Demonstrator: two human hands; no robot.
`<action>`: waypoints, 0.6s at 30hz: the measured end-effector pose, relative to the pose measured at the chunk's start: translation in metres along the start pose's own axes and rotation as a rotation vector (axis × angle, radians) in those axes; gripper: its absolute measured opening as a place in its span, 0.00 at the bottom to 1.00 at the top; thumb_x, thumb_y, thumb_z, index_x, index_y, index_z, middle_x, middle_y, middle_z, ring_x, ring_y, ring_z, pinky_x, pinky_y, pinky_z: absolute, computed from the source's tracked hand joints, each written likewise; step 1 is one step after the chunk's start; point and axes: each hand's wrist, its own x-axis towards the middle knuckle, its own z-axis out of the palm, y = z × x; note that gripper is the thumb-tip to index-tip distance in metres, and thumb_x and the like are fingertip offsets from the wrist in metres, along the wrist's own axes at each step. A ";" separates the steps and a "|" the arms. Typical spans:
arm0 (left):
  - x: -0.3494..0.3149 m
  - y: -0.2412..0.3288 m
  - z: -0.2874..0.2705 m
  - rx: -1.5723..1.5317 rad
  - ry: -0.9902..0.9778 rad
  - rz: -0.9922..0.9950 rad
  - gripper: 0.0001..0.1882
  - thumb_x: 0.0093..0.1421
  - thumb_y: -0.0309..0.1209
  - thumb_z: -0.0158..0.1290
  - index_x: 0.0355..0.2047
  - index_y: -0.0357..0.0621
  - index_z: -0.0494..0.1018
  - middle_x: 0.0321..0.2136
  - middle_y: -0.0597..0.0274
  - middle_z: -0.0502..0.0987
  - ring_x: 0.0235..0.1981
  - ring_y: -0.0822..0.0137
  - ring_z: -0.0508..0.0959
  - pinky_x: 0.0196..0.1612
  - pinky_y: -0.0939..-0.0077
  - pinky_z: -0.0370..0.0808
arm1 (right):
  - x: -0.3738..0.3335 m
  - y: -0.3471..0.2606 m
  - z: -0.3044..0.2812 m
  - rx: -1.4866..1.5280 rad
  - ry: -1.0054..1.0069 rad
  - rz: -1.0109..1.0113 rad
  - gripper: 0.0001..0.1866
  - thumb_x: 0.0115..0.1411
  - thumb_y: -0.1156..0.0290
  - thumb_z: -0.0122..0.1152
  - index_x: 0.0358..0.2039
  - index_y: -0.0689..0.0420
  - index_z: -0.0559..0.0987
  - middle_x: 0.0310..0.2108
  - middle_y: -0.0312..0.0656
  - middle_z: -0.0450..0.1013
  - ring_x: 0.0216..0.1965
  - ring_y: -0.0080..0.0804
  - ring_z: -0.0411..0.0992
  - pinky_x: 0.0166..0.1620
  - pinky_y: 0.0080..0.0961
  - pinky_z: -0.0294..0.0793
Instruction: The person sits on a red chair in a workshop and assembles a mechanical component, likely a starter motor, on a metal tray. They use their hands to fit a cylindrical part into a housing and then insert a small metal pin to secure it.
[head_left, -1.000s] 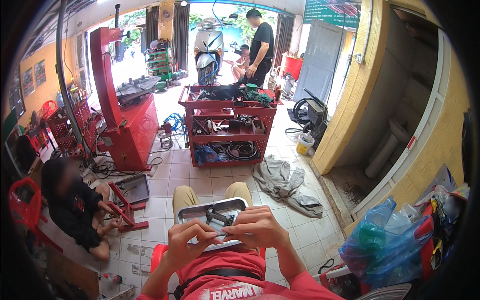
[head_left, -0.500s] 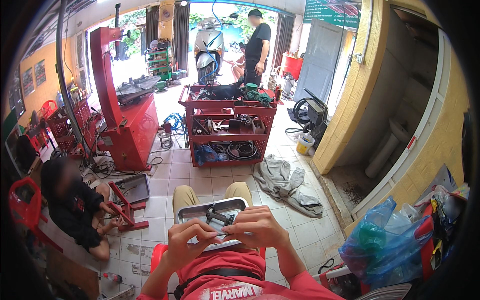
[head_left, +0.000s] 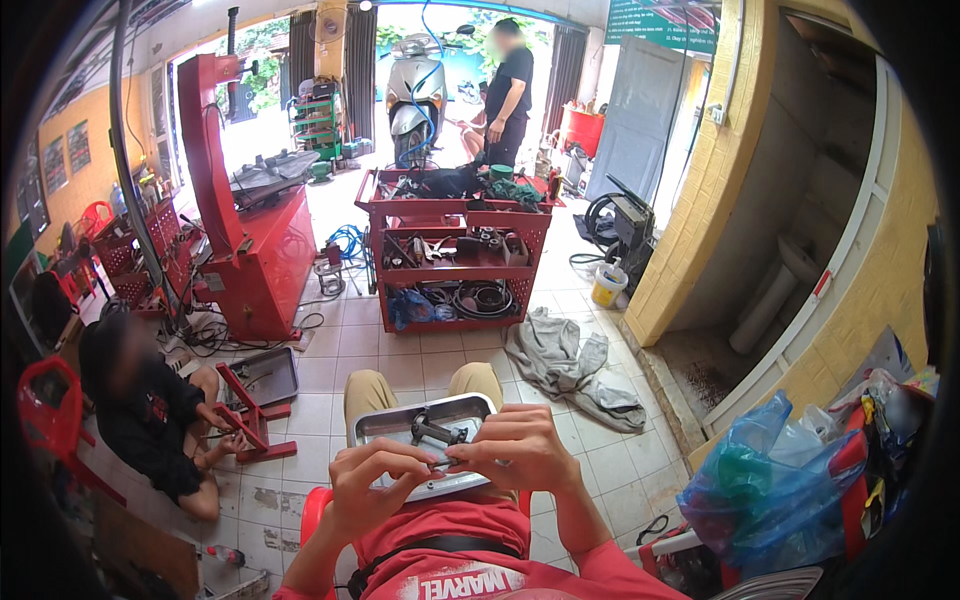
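Between my two hands, above the near edge of a metal tray on my lap, is a small thin dark part point(head_left: 442, 464); its kind is too small to make out. My left hand point(head_left: 378, 482) pinches it from the left with thumb and fingertips. From the right, my right hand point(head_left: 522, 448) pinches its other end, and the fingers of both hands nearly meet. Beyond them, in the silver rectangular tray point(head_left: 388, 428), lies a dark metal part point(head_left: 438, 430) shaped like a short bar with wider ends. My right fingers partly cover the tray's right side.
A red tool trolley point(head_left: 455, 325) loaded with tools and parts stands ahead. Grey cloth point(head_left: 560, 360) lies on the tiles to its right. At left, a person point(head_left: 150, 410) sits on the floor by a red stand point(head_left: 262, 430). Plastic bags point(head_left: 770, 480) crowd the near right.
The standing person in the back has shifted left and leans toward the scooter. My hands have barely moved; the small part shows a little more between my fingertips.
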 end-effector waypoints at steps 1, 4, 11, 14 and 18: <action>-0.001 0.000 0.000 0.006 0.001 -0.002 0.17 0.48 0.22 0.75 0.34 0.41 0.77 0.34 0.57 0.84 0.28 0.74 0.83 0.26 0.82 0.77 | 0.001 0.000 0.000 -0.004 -0.008 0.003 0.16 0.45 0.72 0.78 0.37 0.45 0.89 0.19 0.27 0.74 0.19 0.22 0.72 0.24 0.23 0.64; 0.007 0.011 0.002 -0.047 0.052 -0.120 0.16 0.49 0.23 0.74 0.34 0.40 0.77 0.35 0.57 0.84 0.26 0.75 0.81 0.26 0.83 0.76 | 0.004 -0.001 -0.001 -0.005 0.006 -0.007 0.16 0.45 0.72 0.78 0.37 0.45 0.90 0.20 0.27 0.75 0.20 0.22 0.72 0.24 0.23 0.64; 0.006 0.000 -0.002 0.052 -0.154 -0.185 0.11 0.54 0.25 0.71 0.34 0.40 0.79 0.36 0.62 0.82 0.24 0.73 0.79 0.25 0.80 0.73 | 0.001 -0.002 0.004 -0.002 0.039 -0.022 0.15 0.43 0.71 0.80 0.35 0.45 0.89 0.20 0.27 0.75 0.19 0.21 0.72 0.24 0.22 0.64; 0.004 0.002 -0.001 0.014 -0.112 -0.174 0.10 0.55 0.23 0.70 0.35 0.41 0.79 0.36 0.62 0.82 0.24 0.72 0.79 0.25 0.79 0.73 | 0.001 -0.002 0.006 0.013 0.029 -0.019 0.15 0.45 0.71 0.79 0.36 0.45 0.89 0.21 0.27 0.75 0.20 0.23 0.72 0.24 0.23 0.65; 0.003 0.001 -0.001 0.021 -0.074 -0.133 0.11 0.54 0.23 0.70 0.36 0.42 0.80 0.37 0.62 0.83 0.26 0.73 0.81 0.25 0.79 0.74 | -0.001 -0.002 0.005 0.051 -0.013 -0.001 0.15 0.47 0.72 0.77 0.38 0.46 0.88 0.22 0.29 0.74 0.21 0.26 0.72 0.25 0.26 0.69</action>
